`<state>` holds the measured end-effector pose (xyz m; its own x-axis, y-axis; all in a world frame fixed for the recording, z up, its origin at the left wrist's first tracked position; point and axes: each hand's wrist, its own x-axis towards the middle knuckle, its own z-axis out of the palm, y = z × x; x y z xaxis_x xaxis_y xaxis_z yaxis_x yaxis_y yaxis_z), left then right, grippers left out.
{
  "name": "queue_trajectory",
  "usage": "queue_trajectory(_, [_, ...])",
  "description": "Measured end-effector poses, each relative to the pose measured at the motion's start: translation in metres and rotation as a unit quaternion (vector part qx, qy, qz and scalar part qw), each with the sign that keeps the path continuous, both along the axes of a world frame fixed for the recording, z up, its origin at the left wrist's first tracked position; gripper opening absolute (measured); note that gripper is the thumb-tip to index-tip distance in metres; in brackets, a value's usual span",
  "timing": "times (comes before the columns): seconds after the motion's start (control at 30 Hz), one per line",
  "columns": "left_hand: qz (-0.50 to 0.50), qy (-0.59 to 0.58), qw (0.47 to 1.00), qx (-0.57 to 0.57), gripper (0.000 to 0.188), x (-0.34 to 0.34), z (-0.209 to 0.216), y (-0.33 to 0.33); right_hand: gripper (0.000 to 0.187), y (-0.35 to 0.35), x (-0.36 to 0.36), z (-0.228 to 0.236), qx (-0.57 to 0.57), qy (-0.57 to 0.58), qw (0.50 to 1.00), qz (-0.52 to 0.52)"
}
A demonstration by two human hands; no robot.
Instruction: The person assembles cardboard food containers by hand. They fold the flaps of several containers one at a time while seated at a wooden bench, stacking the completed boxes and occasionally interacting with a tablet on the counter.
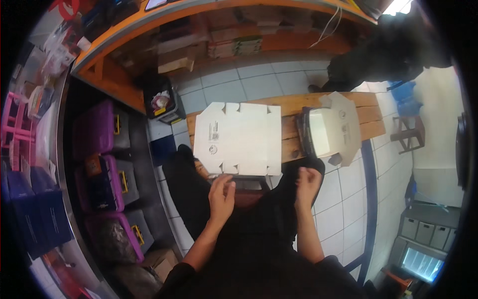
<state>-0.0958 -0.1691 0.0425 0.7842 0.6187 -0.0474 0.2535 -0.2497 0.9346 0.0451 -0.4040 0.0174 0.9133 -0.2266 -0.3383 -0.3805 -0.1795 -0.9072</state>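
A flat white cardboard box blank [244,139] with notched edges and small dark print lies across the wooden bench in front of me. At its near left edge is my left hand [222,197], fingers loosely stretched, the tips beside or touching the cardboard; whether they touch I cannot tell. My right hand [307,187] is raised over my right thigh, fingers bent and slightly apart, with nothing visible in it. To the right on the bench stands a partly folded white box [319,132], its flap lid [347,128] spread open to the right.
The wooden bench [368,117] runs left to right. Purple-lidded bins [93,130] fill a shelf at the left. A black container [163,102] with items inside stands beyond the bench. A person in dark clothing [383,52] is at the far right, near a stool [409,133].
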Motion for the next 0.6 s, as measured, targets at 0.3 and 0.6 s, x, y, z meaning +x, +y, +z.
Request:
queue_trajectory(0.3, [0.015,0.036,0.999,0.005,0.021,-0.002,0.008,0.035,0.063,0.093,0.027,-0.048,-0.433,-0.234,0.643,0.587])
queue_trajectory(0.6, [-0.092,0.097,0.989,-0.055,0.027,-0.017,-0.016,0.006,0.027,0.088,0.046,-0.04,-0.296,-0.139,0.732,0.598])
